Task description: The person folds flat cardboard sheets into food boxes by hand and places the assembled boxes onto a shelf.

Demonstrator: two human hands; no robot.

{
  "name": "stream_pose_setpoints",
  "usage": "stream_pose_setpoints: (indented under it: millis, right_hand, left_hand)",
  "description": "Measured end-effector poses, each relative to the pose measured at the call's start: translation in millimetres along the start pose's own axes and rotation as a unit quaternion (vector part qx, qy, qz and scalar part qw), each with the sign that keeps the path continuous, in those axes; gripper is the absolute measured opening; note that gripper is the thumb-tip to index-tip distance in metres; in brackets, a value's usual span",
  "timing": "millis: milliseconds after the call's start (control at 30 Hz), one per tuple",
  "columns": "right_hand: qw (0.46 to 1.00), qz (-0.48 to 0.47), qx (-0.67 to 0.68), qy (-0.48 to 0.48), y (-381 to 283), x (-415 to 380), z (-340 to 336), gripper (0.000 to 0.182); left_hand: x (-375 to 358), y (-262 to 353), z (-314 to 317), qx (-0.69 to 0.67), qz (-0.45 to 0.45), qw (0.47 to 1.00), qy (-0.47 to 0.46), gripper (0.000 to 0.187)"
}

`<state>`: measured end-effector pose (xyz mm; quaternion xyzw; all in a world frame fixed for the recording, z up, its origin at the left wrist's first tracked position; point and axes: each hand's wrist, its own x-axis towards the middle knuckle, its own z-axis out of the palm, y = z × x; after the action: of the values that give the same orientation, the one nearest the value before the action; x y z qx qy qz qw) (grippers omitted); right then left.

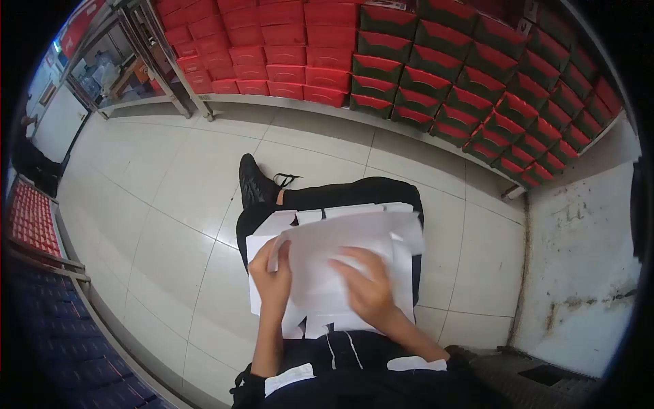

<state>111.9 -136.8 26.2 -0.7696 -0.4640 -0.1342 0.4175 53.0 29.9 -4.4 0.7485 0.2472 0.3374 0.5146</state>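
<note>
Fingers of the left hand point(272, 273) are pinched around the left end of a white sheet point(320, 249), while the right hand point(368, 286) is a blur over the sheet's right half, so can't tell if those fingers actually grip anything. Writing-wise, any print on the red boxes point(286, 54) up front or the blue boxes point(61, 334) at lower left is way too tiny to read. Sheet's over a layer of white cut pieces point(403, 293) on the person's lap. Its far edge runs left to right, climbing a bit toward the right, and the long axis looks crosswise too, though blur hides the near edge. Red-and-dark-green boxes point(463, 88) fill the shelf's right side.
</note>
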Motion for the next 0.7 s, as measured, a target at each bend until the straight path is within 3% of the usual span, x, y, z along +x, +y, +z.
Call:
stream_pose_setpoints:
  millis: [33, 100, 133, 167, 200, 233, 300, 333, 400, 433, 600, 700]
  right_hand:
    - [0.972, 0.073, -0.064, 0.213, 6, 6, -5, 0.031]
    - [0.894, 0.155, -0.126, 0.402, 15, 0, -16, 0.028]
    - [0.933, 0.279, 0.019, 0.226, 24, -8, -25, 0.030]
    - [0.910, 0.379, 0.164, 0.038, 33, -13, -34, 0.032]
    - [0.932, 0.336, 0.137, -0.001, 38, -29, -34, 0.039]
    - [0.931, 0.337, 0.138, 0.001, 32, -38, -31, 0.039]
    - [0.975, 0.219, 0.030, -0.012, 13, -53, -16, 0.048]
    - [0.958, 0.278, 0.073, -0.010, 5, -60, -5, 0.054]
    - [0.957, 0.279, 0.081, 0.009, -2, -56, 7, 0.057]
    - [0.955, 0.282, 0.090, 0.028, -6, -59, 9, 0.060]
    - [0.960, 0.275, 0.046, 0.021, 7, -28, -22, 0.064]
    - [0.956, 0.293, 0.015, 0.008, 4, -33, -22, 0.062]
  left_hand:
    - [-1, -4, -3, 0.020, -0.012, 0.999, 0.041, 0.015]
    - [-5, -10, -9, 0.035, -0.046, 0.998, 0.018, 0.017]
    - [-4, -11, -11, 0.046, -0.063, 0.997, -0.001, 0.019]
    - [-4, -11, -12, 0.046, -0.063, 0.997, -0.002, 0.019]
    - [-7, -11, -14, 0.056, -0.044, 0.997, 0.036, 0.019]
    - [-11, -12, -18, 0.066, -0.025, 0.995, 0.075, 0.019]
    - [-30, -26, -21, 0.088, -0.033, 0.995, 0.029, 0.028]
    - [-39, -28, -14, 0.069, -0.019, 0.997, 0.006, 0.034]
    - [-48, -28, -11, 0.096, 0.000, 0.992, -0.082, 0.050]
    - [-54, -31, -7, 0.099, 0.053, 0.991, -0.077, 0.051]
    - [-59, -36, -1, 0.078, -0.026, 0.997, -0.005, 0.045]
    - [-65, -43, -9, 0.101, -0.079, 0.991, -0.032, 0.042]
